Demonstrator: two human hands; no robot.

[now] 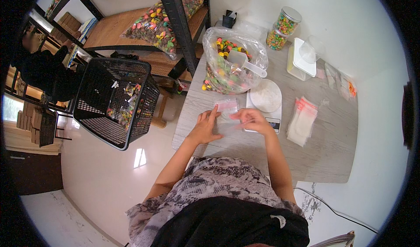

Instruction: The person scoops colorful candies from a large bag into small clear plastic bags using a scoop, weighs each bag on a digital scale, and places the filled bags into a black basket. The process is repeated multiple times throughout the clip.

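My left hand point(204, 127) lies on the table with its fingers spread, the fingertips at the edge of a clear plastic bag point(227, 105) with a pink strip. Just right of it, my right hand point(255, 120) is blurred by motion, its fingers bent over the bag's right side. Something thin and clear shows at those fingers; whether they grip it I cannot tell. Behind that hand stands a white kitchen scale point(265, 95) with a round plate. Beyond the bag, a large open clear bag of colourful candies point(226, 73) holds a translucent plastic scoop point(246, 64).
Right of the scale lies a stack of clear bags with red strips point(302, 120). Farther back are a lidded plastic container point(300, 61) and two stacked candy jars point(283, 28). A black basket point(113, 97) with small candy packs stands left, near a shelf point(115, 27) and another person point(46, 69).
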